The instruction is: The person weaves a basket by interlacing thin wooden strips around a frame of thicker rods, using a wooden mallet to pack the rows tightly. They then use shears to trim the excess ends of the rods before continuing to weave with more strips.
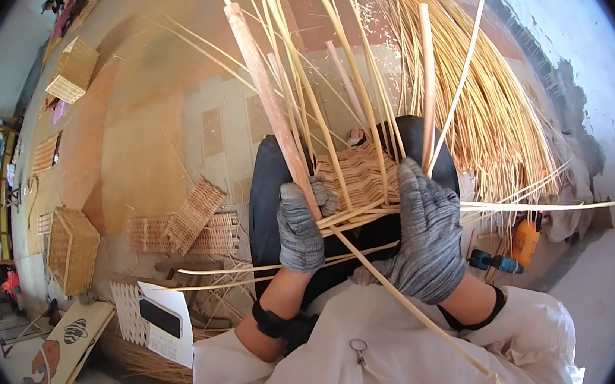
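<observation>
Left hand (301, 225), grey knit glove, fingers curled tight around a thick pale cane stake (271, 106) rising up and to the left from the fist. Right hand (429, 231), same glove, fingers pressed together and laid flat over the woven wicker panel (358, 173), pinning thin flat cane strips (365, 214) running sideways beneath the palm. Panel half woven, resting on a black pad (266, 210) over the lap, between the two hands and just above them. More upright stakes and loose strands fanning upward from the panel; a large sheaf of fine yellow cane (481, 113) behind, upper right. One long strip (546, 207) shooting off to the right, another slanting down across the white garment (409, 368).

On the floor, left: two finished square wicker baskets (73, 248), one near, one farther up, and flat woven mats (196, 221) stacked just beside the pad. Lower left, a white card with a dark rectangular patch (163, 319), leaning against a white lattice piece. Lower edge, a pale flat board with printed dark and orange figures (67, 335). Right side, an orange and blue power tool (515, 251) near the right wrist.
</observation>
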### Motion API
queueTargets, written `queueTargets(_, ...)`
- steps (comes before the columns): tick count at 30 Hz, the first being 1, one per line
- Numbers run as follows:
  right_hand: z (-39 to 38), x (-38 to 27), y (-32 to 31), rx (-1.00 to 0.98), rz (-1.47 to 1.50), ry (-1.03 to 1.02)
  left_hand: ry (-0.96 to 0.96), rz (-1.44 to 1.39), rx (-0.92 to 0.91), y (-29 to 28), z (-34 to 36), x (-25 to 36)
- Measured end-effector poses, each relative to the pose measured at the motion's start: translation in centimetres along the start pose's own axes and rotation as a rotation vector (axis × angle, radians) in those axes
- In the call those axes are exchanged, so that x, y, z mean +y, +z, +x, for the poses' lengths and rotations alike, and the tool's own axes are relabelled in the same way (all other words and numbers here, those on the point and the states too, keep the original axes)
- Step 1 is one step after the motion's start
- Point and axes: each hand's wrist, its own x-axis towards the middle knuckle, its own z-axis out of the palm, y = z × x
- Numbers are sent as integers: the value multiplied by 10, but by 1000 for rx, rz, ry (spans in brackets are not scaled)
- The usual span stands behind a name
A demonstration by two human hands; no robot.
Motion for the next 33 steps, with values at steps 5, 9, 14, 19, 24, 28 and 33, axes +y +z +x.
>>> queueTargets(5, 3, -10, 4, 184, 374, 116, 16, -49, 53, 0, -9, -3)
queueTargets(9, 21, 20, -13, 242, 1833, 627, 40, -103, 107, -1, -7, -10)
queueTargets(14, 26, 52, -3, 73, 1253, 899, 147, 40, 87, 2, -4, 5)
queueTargets(19, 15, 51, 18, 145, 1348, 813, 639, 1180, 18, -3, -45, 46)
queueTargets(24, 21, 33, 14, 179, 1354, 892, 885, 1321, 26, 17, -69, 62)
queueTargets(28, 30, 28, 0, 174, 1410, 930, 491, 1149, -120, 49, -34, 53)
queueTargets(33, 45, 75, -22, 203, 1610, 523, 120, 1132, -278, 50, -1, 43)
